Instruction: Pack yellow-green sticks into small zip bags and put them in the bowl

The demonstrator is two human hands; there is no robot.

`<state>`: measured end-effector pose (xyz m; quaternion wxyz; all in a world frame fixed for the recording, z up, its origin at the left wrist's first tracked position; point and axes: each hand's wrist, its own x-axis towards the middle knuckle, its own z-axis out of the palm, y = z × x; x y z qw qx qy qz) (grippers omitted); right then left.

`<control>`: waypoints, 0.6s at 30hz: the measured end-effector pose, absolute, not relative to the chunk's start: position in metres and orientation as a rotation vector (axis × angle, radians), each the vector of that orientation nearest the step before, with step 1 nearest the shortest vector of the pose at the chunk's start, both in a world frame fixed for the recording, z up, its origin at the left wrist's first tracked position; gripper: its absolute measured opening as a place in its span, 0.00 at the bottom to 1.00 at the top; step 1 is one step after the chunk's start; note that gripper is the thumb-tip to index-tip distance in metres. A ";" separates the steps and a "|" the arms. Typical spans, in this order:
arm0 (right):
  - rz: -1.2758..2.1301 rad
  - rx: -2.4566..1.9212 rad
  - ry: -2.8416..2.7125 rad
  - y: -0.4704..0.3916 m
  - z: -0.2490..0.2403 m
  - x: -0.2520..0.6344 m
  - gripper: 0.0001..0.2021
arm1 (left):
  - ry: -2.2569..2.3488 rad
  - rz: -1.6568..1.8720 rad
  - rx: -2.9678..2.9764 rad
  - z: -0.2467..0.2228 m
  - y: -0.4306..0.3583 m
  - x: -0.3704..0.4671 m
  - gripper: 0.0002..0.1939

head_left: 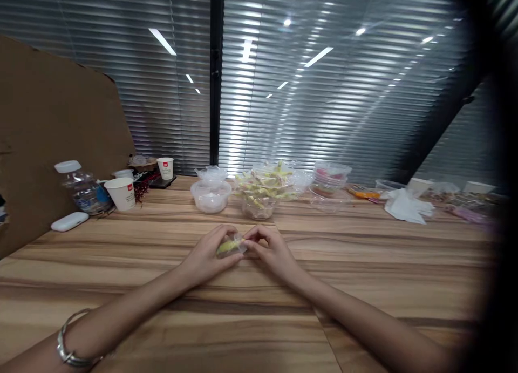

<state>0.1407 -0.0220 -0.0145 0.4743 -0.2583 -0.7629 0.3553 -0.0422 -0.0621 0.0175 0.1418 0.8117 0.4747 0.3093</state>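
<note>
Yellow-green piece point(227, 246) in clear film point(239, 248) sits mid-worktop point(226, 330), left hand point(206, 257) curled loosely round it, right hand point(275, 254) pinched on the film's end. I'd go gentle with the left and pinch film only, so nothing gets squashed.

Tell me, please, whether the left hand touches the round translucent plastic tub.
Apart. The head view shows wood-grained tabletop between the left hand and the round translucent plastic tub.
</note>
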 end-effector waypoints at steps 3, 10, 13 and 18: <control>0.837 -0.672 -1.845 -0.022 -0.016 0.140 0.11 | 1.353 0.886 2.365 0.017 -0.063 -0.043 0.19; 0.899 -0.578 -1.862 -0.023 -0.019 0.139 0.09 | 1.323 0.850 2.365 0.017 -0.063 -0.044 0.19; 0.850 -0.602 -1.876 -0.024 -0.015 0.140 0.09 | 1.330 0.853 2.350 0.018 -0.063 -0.042 0.19; 0.810 -0.620 -1.923 -0.025 -0.015 0.142 0.08 | 1.308 0.833 2.331 0.019 -0.064 -0.041 0.18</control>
